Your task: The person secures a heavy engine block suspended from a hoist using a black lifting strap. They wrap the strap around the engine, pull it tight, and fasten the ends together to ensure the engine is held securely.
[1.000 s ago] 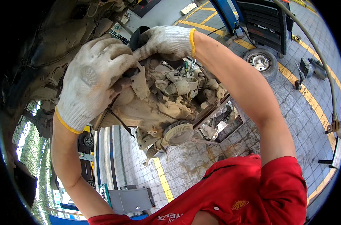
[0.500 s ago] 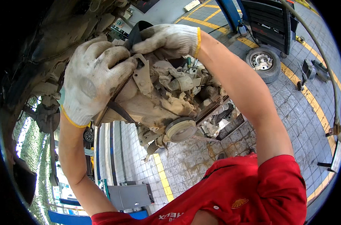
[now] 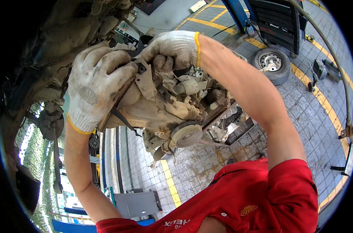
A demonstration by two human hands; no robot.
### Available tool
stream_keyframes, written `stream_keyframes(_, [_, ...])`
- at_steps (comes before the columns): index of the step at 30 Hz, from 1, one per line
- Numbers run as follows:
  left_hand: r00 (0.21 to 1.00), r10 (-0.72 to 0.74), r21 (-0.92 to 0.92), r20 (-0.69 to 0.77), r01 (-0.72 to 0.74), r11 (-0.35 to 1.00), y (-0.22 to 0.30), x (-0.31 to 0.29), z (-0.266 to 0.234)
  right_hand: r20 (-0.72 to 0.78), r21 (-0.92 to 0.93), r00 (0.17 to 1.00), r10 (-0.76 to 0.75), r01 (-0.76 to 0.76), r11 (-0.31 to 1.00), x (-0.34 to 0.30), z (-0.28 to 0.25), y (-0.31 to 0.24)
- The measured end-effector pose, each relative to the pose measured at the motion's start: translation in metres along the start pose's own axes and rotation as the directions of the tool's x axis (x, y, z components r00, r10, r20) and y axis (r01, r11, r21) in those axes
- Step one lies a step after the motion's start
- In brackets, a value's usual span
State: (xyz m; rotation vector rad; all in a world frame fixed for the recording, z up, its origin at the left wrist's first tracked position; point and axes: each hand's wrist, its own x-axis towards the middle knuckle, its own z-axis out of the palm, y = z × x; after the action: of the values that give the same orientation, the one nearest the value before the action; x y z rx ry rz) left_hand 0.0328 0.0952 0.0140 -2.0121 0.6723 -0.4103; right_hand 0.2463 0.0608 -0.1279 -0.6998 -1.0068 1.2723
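An oily engine is in front of me, with a round ribbed pulley at its lower front. My left hand, in a dirty white knitted glove, has its fingers curled beside a flat metal bracket at the engine's upper left. A black belt shows below that hand, its lower end hanging loose. Another stretch of the belt shows between both hands. My right hand, gloved alike, is closed on that upper stretch, right beside the left fingertips. The palms hide most of the belt.
Dark vehicle underbody parts hang close on the left. A wheel lies on the tiled floor, near a black tool cabinet and a blue post. A hose runs down the right side. A grey cabinet stands lower left.
My right hand has turned and its fingers have curled under more. The belt loop above it has dropped mostly out of sight. My left hand has shifted slightly, and the belt's lower end hangs clearer.
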Motion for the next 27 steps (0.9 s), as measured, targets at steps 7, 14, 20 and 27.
stream_keyframes(7, [0.995,-0.097,-0.077,0.034,0.099,0.992,0.008,0.010,0.006,-0.039,0.005,0.998,-0.049,0.049,0.999,-0.007,0.013,0.011])
stream_keyframes(14, [0.989,-0.124,-0.057,0.078,0.128,0.990,0.016,0.017,0.001,-0.012,-0.026,0.990,-0.142,0.142,0.990,-0.012,0.004,0.020])
stream_keyframes(20, [0.993,-0.087,-0.013,0.078,0.088,0.996,0.014,0.010,0.003,-0.026,-0.135,0.989,-0.143,0.138,0.981,-0.032,0.018,0.009])
stream_keyframes(27, [0.993,-0.077,0.054,0.085,0.073,0.996,0.022,0.022,0.001,0.122,0.156,0.935,-0.333,0.313,0.937,-0.021,0.006,0.030])
